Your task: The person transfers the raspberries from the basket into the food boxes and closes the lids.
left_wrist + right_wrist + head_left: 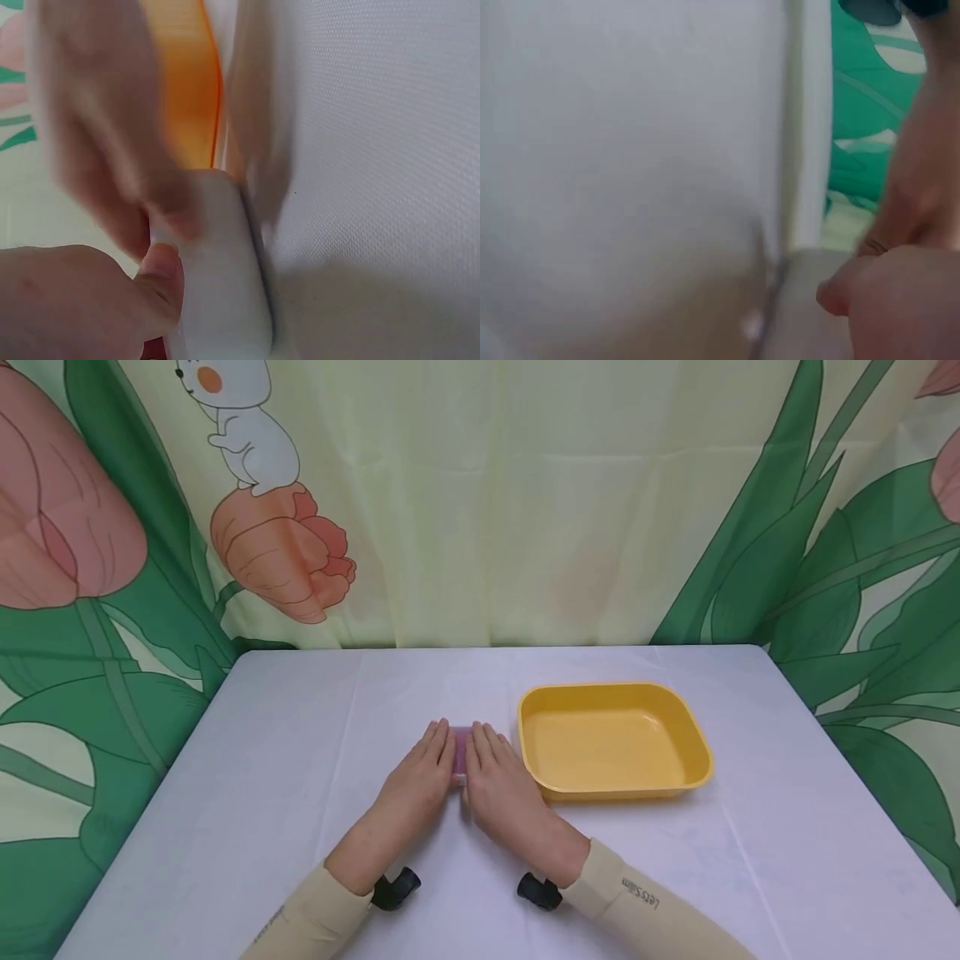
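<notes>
A small box with a pinkish-purple top (461,750) sits on the table between my two hands. Its pale, rounded side (225,277) faces the left wrist camera. My left hand (415,783) lies over the box's left part with straight fingers, and its thumb touches the upper edge. Over the right part lies my right hand (501,787), fingers also straight and pointing away from me. Only a strip of the purple top shows between them. Blur hides part of the right hand in the left wrist view.
A yellow tray (615,795) stands just right of my right hand, near its knuckles. White cloth (247,793) covers the table. Behind the far edge hangs a curtain (487,510) printed with flowers and an animal.
</notes>
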{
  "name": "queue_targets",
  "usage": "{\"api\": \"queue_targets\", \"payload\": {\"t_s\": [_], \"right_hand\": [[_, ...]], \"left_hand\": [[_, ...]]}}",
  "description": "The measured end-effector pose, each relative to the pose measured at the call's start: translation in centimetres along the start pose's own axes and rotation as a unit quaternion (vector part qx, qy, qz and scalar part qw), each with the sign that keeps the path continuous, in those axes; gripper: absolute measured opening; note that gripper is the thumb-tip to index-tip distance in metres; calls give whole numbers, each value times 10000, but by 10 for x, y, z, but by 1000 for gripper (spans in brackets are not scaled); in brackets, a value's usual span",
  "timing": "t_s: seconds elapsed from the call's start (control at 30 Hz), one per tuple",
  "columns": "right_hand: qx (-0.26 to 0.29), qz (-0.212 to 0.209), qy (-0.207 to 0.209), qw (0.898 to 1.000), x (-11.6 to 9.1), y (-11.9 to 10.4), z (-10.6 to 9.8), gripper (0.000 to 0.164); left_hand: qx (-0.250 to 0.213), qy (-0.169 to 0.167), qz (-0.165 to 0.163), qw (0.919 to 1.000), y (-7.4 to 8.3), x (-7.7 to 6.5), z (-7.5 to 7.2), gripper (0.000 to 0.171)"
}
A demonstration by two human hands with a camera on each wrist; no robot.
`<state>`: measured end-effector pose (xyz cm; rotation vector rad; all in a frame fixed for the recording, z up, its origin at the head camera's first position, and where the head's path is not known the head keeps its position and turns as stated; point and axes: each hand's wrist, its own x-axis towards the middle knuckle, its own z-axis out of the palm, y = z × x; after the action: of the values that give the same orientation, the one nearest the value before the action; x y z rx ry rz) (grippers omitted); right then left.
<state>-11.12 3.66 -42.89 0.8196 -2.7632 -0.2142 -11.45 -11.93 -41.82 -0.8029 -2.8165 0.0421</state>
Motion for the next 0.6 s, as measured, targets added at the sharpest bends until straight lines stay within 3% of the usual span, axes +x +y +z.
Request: {"api": "queue_targets", "payload": {"t_s": [0.13,0.3,0.6], "right_hand": [[104,110,37,9999,-5,-3,6,66],[20,150,187,9997,-6,-3,8,59],[-288,44,-20,9996,-7,-5,10,59]], "left_hand": [[160,-37,80,9998,1,1,-1,46],[399,58,194,9990,2,2,-3,44],[1114,243,293,9930,4,-1,4,45]]}}
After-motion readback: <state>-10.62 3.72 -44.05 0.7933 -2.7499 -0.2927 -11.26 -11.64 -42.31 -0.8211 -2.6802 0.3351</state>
